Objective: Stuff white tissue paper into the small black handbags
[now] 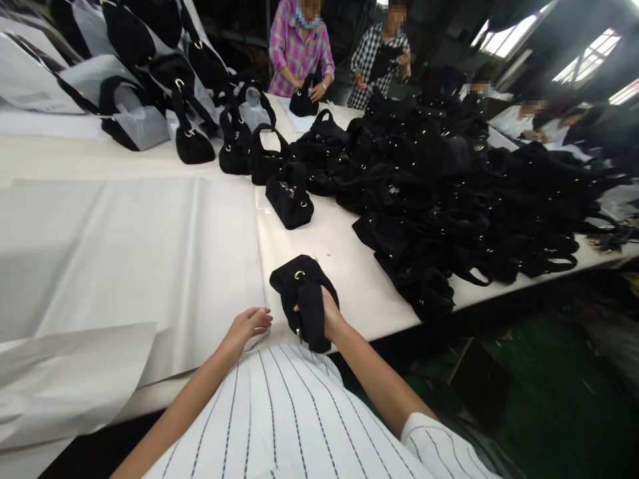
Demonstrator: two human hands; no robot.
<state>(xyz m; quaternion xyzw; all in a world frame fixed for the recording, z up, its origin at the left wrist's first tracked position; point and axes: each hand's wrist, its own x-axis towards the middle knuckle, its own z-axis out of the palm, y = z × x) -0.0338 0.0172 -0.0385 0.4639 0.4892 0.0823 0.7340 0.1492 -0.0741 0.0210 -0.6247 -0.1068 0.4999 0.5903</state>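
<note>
A small black handbag [292, 283] with a gold ring lies at the table's near edge, close to my body. My right hand [330, 314] is closed around its strap and side, and part of the fingers is hidden behind the black fabric. Left of the bag, my left hand [248, 326] hovers by the corner of the white paper sheets [150, 246], fingers stretched out and holding nothing. Another black handbag [289, 199] sits just beyond, its strap standing up.
A large heap of black handbags [424, 179] covers the right of the table [344, 243]. At the back left stand bags stuffed with pale wrapping [144, 123]. Across the table, a person in a plaid shirt [302, 46] handles a bag; another person [379, 60] stands beside.
</note>
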